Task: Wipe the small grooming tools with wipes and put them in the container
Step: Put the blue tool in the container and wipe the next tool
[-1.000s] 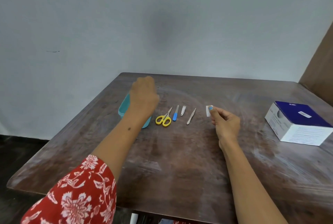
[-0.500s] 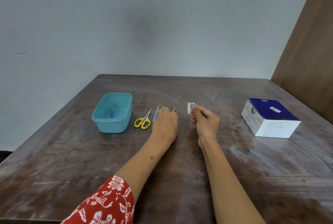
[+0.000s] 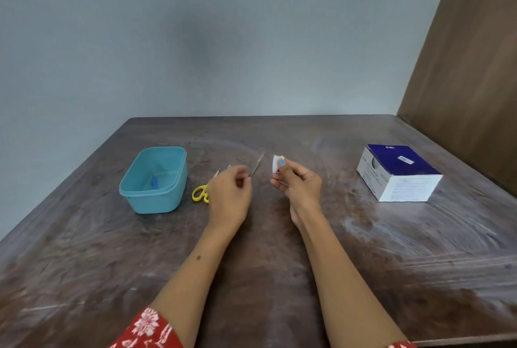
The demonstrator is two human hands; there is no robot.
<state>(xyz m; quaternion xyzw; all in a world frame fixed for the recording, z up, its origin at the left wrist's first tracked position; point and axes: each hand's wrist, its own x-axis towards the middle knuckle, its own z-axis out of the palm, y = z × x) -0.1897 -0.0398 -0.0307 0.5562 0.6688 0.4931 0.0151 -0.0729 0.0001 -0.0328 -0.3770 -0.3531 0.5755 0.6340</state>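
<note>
My left hand point(image 3: 230, 196) pinches the near end of a thin metal tool point(image 3: 257, 164), lifted off the table and pointing away. My right hand point(image 3: 300, 185) holds a small folded white wipe point(image 3: 276, 163) upright between thumb and fingers, a short gap to the right of the tool. The teal container point(image 3: 167, 203) stands to the left with a blue-handled tool point(image 3: 153, 182) inside. Yellow-handled scissors point(image 3: 199, 194) lie between the container and my left hand, partly hidden by it. Tips of two more tools point(image 3: 221, 170) show just beyond my knuckles.
A blue and white box point(image 3: 397, 173) sits at the right of the dark wooden table point(image 3: 251, 263). A brown wooden panel point(image 3: 470, 68) rises along the table's right side. A plain wall lies behind.
My left hand left the container, came right over the row of tools and lifted the thin metal tool. My right hand kept the wipe and stayed about where it was.
</note>
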